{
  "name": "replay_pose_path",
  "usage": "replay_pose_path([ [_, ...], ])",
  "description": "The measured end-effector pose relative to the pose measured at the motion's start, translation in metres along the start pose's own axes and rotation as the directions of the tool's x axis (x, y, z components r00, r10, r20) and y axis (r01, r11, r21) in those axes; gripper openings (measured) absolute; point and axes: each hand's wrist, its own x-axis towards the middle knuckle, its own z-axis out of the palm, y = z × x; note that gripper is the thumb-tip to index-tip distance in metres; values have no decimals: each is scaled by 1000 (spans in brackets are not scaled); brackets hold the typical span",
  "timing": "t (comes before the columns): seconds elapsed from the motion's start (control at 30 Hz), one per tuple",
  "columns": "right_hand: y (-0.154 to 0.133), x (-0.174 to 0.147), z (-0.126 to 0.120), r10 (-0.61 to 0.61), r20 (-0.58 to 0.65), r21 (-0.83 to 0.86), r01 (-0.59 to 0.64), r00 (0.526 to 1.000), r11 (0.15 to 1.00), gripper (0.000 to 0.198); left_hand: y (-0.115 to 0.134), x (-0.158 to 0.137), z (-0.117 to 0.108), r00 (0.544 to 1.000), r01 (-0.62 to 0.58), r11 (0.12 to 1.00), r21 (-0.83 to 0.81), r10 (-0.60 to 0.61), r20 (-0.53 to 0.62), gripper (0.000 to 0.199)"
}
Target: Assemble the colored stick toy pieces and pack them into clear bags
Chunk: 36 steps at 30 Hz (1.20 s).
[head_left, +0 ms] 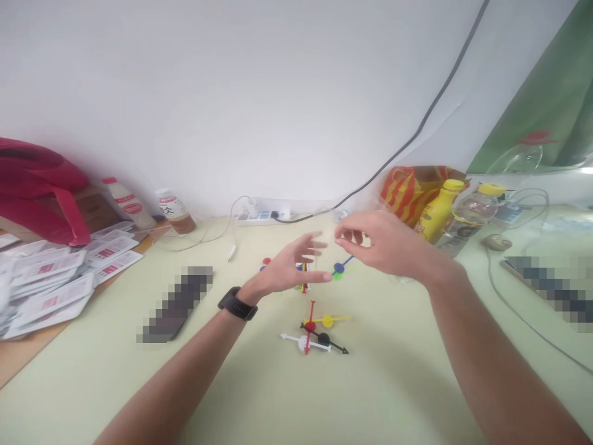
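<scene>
My left hand (294, 262), a black watch (238, 303) at its wrist, hovers over the table with fingers spread and nothing visible in them. To its right my right hand (377, 241) is closed in a pinch; whatever lies between the fingertips cannot be made out. Just below that pinch is a blue arrow spinner (339, 267), with a green piece (338, 277) beside it. Nearer me lie overlapping arrow spinners: a red one (310, 326), a yellow one (328, 321), a black one (323, 339) and a white one (303, 343). My left hand partly hides more coloured pieces.
A dark blurred-out object (178, 303) lies at left, near white packets (50, 278) and a red bag (41, 179). Bottles (175, 210) and a power strip (264, 212) line the wall. A yellow bottle (438, 210), striped bag (403, 188) and mouse (497, 241) are at right.
</scene>
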Motion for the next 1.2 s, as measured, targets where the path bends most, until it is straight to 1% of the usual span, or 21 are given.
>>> replay_pose_path([
  [0.1,-7,0,4,-38,-18,44,39,999,998,15,-3,1,10,998,-11,999,-46,13,56,84],
  [0.2,-13,0,7,-75,-110,96,86,991,992,11,-6,3,13,996,-23,991,-128,34,83,61],
  [0.23,-15,0,7,-77,-178,105,97,981,990,14,-7,4,11,998,-27,987,-156,37,60,57],
  [0.3,-17,-1,4,-42,-338,113,84,940,990,22,-7,5,3,999,-18,984,-176,10,-42,57],
  [0.33,-17,-2,2,-10,-390,120,61,921,991,23,-8,5,-3,995,4,988,-157,-20,-99,60],
  [0.37,-17,-3,0,18,-390,131,37,921,991,20,-9,5,-9,989,41,991,-130,-58,-136,61],
  [0.4,-16,-4,-1,34,-322,145,13,946,989,16,-10,5,-14,984,73,992,-104,-89,-155,62],
  [0.43,-14,-5,-1,37,-188,158,-7,981,987,11,-10,4,-19,980,99,992,-80,-111,-162,62],
  [0.47,-12,-7,0,32,-1,162,-31,999,986,9,-11,4,-24,979,116,991,-61,-124,-160,62],
  [0.5,-10,-7,4,31,210,146,-63,977,987,9,-11,4,-27,980,123,991,-48,-129,-154,62],
  [0.53,-8,-7,10,45,409,107,-97,912,989,10,-11,4,-30,980,126,991,-41,-131,-148,61],
  [0.57,-7,-6,18,78,569,49,-129,819,990,11,-10,4,-31,981,130,991,-39,-134,-142,61],
  [0.6,-5,-4,28,131,688,-30,-152,713,988,14,-8,3,-32,981,136,990,-40,-141,-135,60],
  [0.63,-4,-1,39,163,762,-90,-146,627,985,17,-7,3,-33,981,143,989,-43,-147,-128,59],
  [0.67,-4,2,50,169,812,-114,-133,559,985,17,-5,3,-33,980,149,988,-44,-153,-123,58],
  [0.7,-3,5,60,153,842,-108,-116,518,987,16,-3,3,-33,980,153,987,-43,-157,-122,57],
  [0.77,-2,10,76,116,869,-84,-89,480,993,13,-1,2,-33,979,159,986,-47,-164,-118,57],
  [0.87,3,14,84,80,873,-41,-91,481,995,9,-4,0,-34,983,151,985,-78,-159,-96,56],
  [0.93,9,13,77,65,855,-7,-114,515,993,8,-8,-1,-35,985,152,985,-84,-158,-72,56],
  [1.1,25,4,32,42,743,108,-183,668,977,10,-14,-2,-35,987,158,986,-54,-160,-23,59],
  [1.2,27,-5,0,80,588,124,-187,805,975,19,-16,-1,-30,993,120,993,-10,-120,-4,59],
])
